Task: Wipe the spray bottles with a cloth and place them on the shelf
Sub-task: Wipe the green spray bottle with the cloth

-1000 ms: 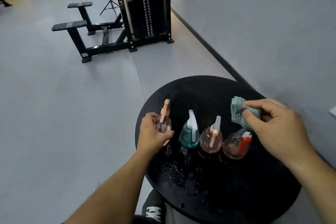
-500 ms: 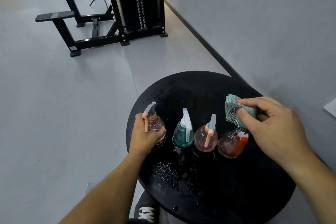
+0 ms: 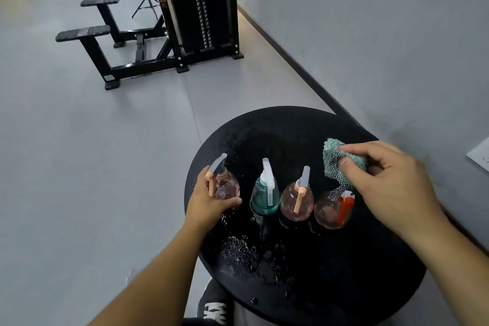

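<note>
Left hand: fingers curled round the far-left pink clear round spray bottle w/ grey-and-peach trigger head, thumb on its near side; bottle upright at the left edge of the round black tabletop.
Teal bottle: teal clear spray bottle w/ white trigger head, upright, just right of the held one, untouched.
Pink bottle no. 2: pink clear round spray bottle w/ grey-and-peach trigger, upright, just beside the teal one.
Far-right bottle: pink clear round spray bottle w/ red-and-white trigger, last in the row, partly under the cloth's hanging corner.
Right hand: pinching a bunched teal fluffy cloth w/ black-and-white checked backing betw. thumb and fingers, held above and just behind the far-right bottle; whether cloth touches that bottle — can't tell.
Tabletop surface: wet, water droplets scattered in front of the bottles.
Below tabletop: black shoe w/ white marking on grey floor.
Background: black weight-stack gym machine w/ padded benches up left, grey wall on the right.
</note>
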Available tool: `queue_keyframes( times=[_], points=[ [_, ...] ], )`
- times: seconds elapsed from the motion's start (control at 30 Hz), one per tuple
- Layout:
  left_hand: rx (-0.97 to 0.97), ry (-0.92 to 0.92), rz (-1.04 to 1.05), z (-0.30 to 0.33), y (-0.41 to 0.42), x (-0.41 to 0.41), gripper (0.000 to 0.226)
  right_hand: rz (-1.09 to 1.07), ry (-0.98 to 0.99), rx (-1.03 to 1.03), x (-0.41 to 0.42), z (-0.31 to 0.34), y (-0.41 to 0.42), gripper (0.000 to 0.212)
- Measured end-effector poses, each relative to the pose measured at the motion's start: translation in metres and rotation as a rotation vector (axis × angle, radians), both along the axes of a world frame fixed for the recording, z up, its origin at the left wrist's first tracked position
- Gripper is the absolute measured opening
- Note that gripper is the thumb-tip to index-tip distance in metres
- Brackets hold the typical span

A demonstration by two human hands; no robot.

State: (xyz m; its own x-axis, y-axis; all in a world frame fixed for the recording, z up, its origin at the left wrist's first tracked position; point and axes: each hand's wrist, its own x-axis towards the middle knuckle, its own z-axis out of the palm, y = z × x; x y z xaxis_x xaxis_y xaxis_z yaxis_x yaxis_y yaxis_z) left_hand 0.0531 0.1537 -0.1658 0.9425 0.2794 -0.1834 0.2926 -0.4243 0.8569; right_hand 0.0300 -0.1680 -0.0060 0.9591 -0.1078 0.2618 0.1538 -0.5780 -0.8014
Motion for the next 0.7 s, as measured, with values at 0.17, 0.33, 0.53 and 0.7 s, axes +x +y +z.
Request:
queue_keyframes(
  times=[0.17, 0.33, 0.53, 0.7],
  points=[
    [0.029, -0.008, -0.047, 0.021, 0.006, -0.013, 0.130, -0.019, -0.008, 0.000, -0.002, 0.001, -0.005, 0.018],
    [0.152, -0.101, -0.036, 0.064, 0.010, -0.022, 0.122, -0.035, -0.018, 0.004, -0.007, 0.006, -0.009, 0.017],
    [0.284, -0.313, -0.001, 0.098, -0.003, -0.030, 0.071, -0.047, -0.021, -0.009, -0.019, 0.012, -0.016, 0.018],
    [0.339, -0.372, -0.098, 0.102, -0.043, -0.026, 0.044, -0.046, -0.014, 0.011, -0.026, 0.012, -0.026, 0.018]
  ],
)
